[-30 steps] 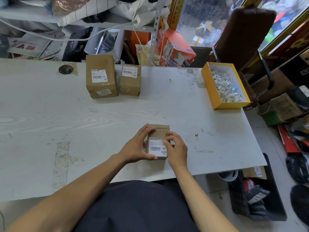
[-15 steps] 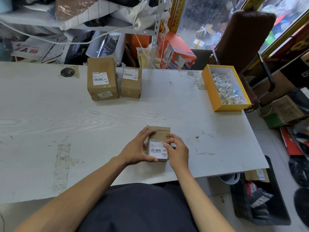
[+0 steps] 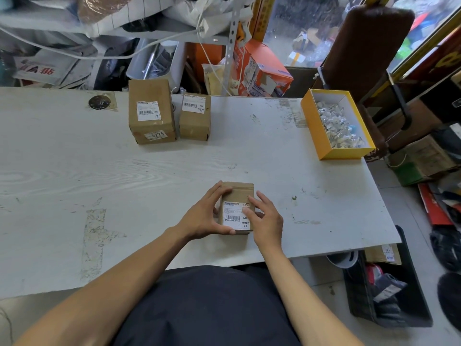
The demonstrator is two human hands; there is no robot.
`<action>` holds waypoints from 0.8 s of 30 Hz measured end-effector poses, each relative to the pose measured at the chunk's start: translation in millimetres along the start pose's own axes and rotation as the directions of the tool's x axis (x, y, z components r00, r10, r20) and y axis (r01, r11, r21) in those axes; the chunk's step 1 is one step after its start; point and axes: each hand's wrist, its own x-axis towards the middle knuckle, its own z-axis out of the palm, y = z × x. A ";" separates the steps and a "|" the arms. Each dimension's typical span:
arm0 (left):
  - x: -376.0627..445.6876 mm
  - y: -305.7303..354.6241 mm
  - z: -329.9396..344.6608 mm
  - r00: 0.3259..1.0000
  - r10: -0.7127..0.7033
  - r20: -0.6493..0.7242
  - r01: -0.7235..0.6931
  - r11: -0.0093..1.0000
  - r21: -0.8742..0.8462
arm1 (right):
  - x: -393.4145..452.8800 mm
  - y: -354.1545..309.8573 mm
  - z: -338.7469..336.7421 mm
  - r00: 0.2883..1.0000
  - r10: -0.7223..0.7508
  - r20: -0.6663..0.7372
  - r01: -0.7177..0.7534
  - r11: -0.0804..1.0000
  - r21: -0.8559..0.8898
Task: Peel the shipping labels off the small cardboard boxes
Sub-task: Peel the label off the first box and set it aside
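A small cardboard box (image 3: 237,193) lies on the white table (image 3: 129,171) near its front edge. A white shipping label (image 3: 233,216) with a barcode covers its near top face. My left hand (image 3: 202,218) grips the box from the left, fingers over the far edge and thumb at the near corner. My right hand (image 3: 267,221) rests on the box's right side with fingers fairly straight, the fingertips touching the label's upper right corner. Two more labelled boxes stand at the back: a larger one (image 3: 151,126) and a smaller one (image 3: 194,126).
A yellow open box (image 3: 311,126) holding crumpled paper scraps sits at the table's right edge. Behind the table are cluttered shelves, bags and an orange carton (image 3: 262,68). A brown chair back (image 3: 361,46) and floor clutter lie to the right.
My right hand's fingers have uncurled and spread over the label's right side. My left hand keeps the same grip, and the box has stayed in place.
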 end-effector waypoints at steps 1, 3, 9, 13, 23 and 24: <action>0.0 -0.2 0.2 1.000 0.000 0.000 0.000 1.000 0.003 | -0.1 1.5 0.5 1.000 0.004 -0.008 -0.004 1.000 0.004; -0.3 0.3 -0.1 1.000 -0.001 0.001 0.001 1.000 0.006 | -0.8 1.5 1.9 1.000 0.017 -0.019 -0.017 1.000 0.022; 0.1 -1.0 0.7 1.000 0.001 0.000 -0.001 1.000 0.002 | -0.6 -5.7 3.1 0.999 -0.053 -0.009 0.052 0.995 -0.082; -0.2 -1.0 1.2 1.000 -0.003 0.000 0.003 1.000 -0.008 | -2.1 -3.2 4.7 0.986 -0.165 -0.009 0.161 0.972 -0.171; -0.3 -2.5 1.2 1.000 0.005 0.004 -0.005 1.000 0.003 | -0.2 -7.5 2.8 0.999 -0.041 -0.013 0.040 0.993 -0.111; -0.5 -2.5 1.2 1.000 0.006 0.004 -0.006 1.000 0.005 | -1.1 -8.6 2.8 0.999 -0.034 -0.017 0.032 0.995 -0.099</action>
